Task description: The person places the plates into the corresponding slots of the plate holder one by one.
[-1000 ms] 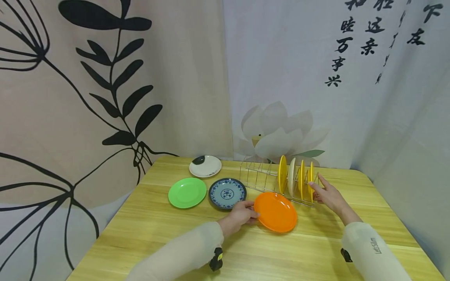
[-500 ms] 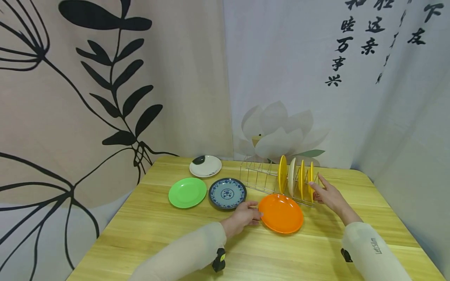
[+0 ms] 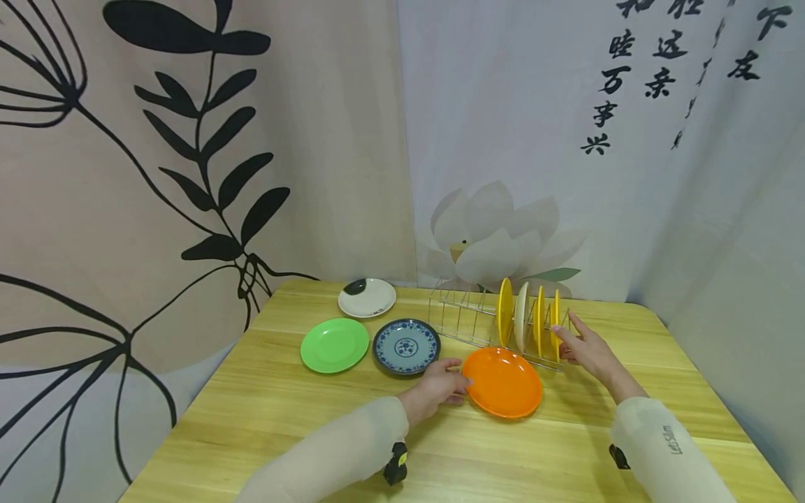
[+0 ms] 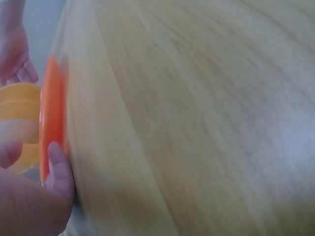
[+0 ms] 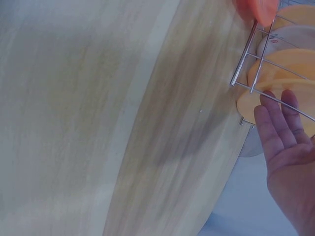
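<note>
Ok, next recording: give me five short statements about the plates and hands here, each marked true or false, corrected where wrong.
1. The left hand is at the edge of the orange plate. True.
2. The rack holds six plates. False: it holds four, namely three yellow plates and one pale plate.
3. The green plate lies flat on the table. True.
4. The right hand grips the blue-patterned plate. False: it is at the rack's right end, and that plate lies on the table.
5. The plate with a black patch lies farther back than the green plate. True.
</note>
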Demonstrator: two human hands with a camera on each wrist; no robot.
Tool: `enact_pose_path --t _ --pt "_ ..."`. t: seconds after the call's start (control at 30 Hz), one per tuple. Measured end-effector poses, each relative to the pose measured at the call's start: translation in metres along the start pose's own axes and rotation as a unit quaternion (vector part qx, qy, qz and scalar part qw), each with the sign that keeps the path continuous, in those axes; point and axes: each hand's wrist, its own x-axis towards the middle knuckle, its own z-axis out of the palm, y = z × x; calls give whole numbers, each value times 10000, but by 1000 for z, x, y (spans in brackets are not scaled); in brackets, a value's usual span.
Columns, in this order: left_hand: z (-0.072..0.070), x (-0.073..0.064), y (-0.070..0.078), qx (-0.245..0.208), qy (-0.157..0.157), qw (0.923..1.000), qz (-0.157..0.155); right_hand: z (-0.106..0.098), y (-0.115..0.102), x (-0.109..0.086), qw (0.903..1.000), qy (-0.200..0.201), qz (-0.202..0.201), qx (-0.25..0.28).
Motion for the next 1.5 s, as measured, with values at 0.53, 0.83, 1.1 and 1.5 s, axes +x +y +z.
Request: enact_pose_path --t 0.53,0.83,1.1,1.5 --pt "13 3 -2 -708 -414 9955 484 0 -2 0 9999 -78 32 -81" --pt "31 7 -7 -760 -367 9951 517 -1 -1 -2 10000 -14 15 -38" --pt "37 3 -7 -665 -33 9972 330 0 -2 -3 10000 -17 -18 -45" --pt "15 -4 -5 -764 -319 9958 399 0 0 -1 10000 -48 -21 77"
